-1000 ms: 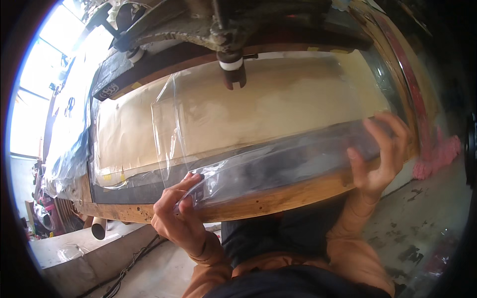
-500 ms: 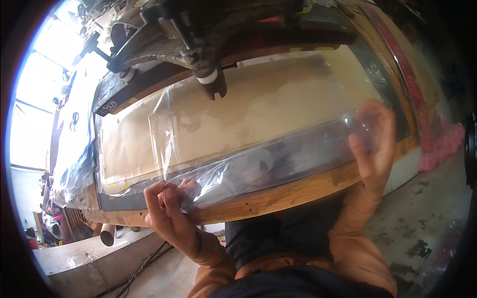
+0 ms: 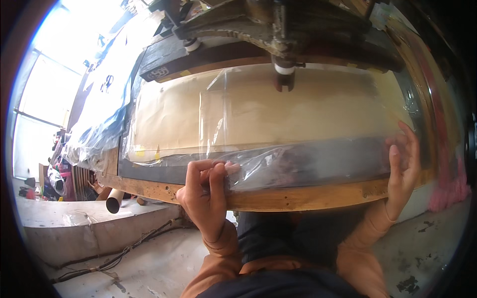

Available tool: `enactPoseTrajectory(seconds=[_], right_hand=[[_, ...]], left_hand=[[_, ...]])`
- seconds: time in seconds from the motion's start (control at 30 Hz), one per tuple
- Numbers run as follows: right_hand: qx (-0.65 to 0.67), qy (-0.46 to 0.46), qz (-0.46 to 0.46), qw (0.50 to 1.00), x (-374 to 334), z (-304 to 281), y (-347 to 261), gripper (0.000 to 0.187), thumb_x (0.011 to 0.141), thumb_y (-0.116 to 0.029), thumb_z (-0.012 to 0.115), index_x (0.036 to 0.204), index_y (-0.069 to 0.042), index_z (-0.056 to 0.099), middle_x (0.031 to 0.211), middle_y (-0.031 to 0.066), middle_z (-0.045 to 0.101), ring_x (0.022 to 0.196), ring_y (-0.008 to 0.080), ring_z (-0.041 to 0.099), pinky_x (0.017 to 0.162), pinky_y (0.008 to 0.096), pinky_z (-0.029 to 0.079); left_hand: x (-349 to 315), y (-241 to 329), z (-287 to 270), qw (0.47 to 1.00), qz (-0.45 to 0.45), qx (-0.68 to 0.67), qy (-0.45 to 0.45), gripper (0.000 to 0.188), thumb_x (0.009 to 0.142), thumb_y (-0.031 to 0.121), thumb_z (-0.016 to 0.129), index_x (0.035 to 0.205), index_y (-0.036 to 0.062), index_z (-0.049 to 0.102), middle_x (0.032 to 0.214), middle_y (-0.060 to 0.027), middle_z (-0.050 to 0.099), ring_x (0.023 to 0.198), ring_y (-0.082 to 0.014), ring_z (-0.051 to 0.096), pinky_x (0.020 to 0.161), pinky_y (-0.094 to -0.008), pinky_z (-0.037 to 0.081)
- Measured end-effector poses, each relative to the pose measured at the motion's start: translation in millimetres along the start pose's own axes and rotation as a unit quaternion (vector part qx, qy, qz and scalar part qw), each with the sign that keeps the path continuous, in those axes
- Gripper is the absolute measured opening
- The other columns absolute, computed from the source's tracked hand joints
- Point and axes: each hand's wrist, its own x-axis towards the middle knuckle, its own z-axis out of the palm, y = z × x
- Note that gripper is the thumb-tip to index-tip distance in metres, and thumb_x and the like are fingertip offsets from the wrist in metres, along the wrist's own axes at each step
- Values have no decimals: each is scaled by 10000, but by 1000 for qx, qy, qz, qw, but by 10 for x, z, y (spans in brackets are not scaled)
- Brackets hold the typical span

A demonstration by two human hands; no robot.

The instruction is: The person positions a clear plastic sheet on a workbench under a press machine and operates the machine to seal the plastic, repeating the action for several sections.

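Observation:
My left hand [image 3: 206, 191] is closed in a pinch on the near edge of a clear plastic film [image 3: 263, 161], at the front of the bench. Creases and glare run through the film beside the fingertips. My right hand [image 3: 405, 169] is at the film's right end with thumb and fingers apart; the hazy film partly blurs its fingertips. Beneath the film lies a large tan sheet [image 3: 298, 109] on a dark grey board [image 3: 164, 171]. A wooden edge strip [image 3: 293, 196] runs along the front, below both hands.
A heavy metal frame [image 3: 238, 37] with a dark beam [image 3: 318, 52] hangs over the far side. A cardboard tube [image 3: 115, 200] pokes out at lower left, above a concrete ledge [image 3: 64, 213] with cables [image 3: 119, 258]. Pink material [image 3: 449, 188] lies at right.
The view has shifted, so the bench appears farther right and more level. My left hand still pinches the film; my right hand stays at its right end, fingers apart.

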Motion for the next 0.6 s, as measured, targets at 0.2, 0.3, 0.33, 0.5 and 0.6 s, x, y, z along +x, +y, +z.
enactPoseTrajectory(seconds=[0.2,0.3,0.33,0.5,0.6], right_hand=[[9,-20,-6,1000,6,27,36,374,879,-184,564,1222,-46,505,915,37,525,841,109,530,639,191,409],[-12,-13,-9,1000,8,-34,19,371,878,-171,563,1222,-45,504,918,34,521,841,107,529,641,191,409],[-6,-13,-10,1000,10,-24,31,370,877,-170,564,1221,-46,505,918,33,522,835,103,527,634,189,407],[4,-13,-2,1000,-1,12,22,368,870,-168,573,1213,-50,509,898,22,531,787,78,512,591,176,389],[-1,4,8,1000,2,-27,-20,368,863,-168,580,1205,-49,512,867,11,541,747,65,499,570,168,374]], left_hand=[[-31,-16,-23,1000,18,-9,17,68,880,19,515,851,-42,522,717,-157,669,675,-155,645,648,-242,500],[-16,-10,19,999,40,-8,13,74,884,28,518,876,-44,532,716,-148,670,680,-147,642,651,-238,494],[-20,-13,12,999,45,0,14,79,886,33,518,885,-44,536,714,-144,671,681,-145,641,652,-237,492],[-18,24,-4,998,62,15,18,95,896,61,520,932,-23,543,705,-134,672,676,-140,638,644,-238,489],[-20,-4,61,998,59,-8,17,104,903,71,517,958,-14,536,709,-141,671,670,-141,634,636,-235,486]])
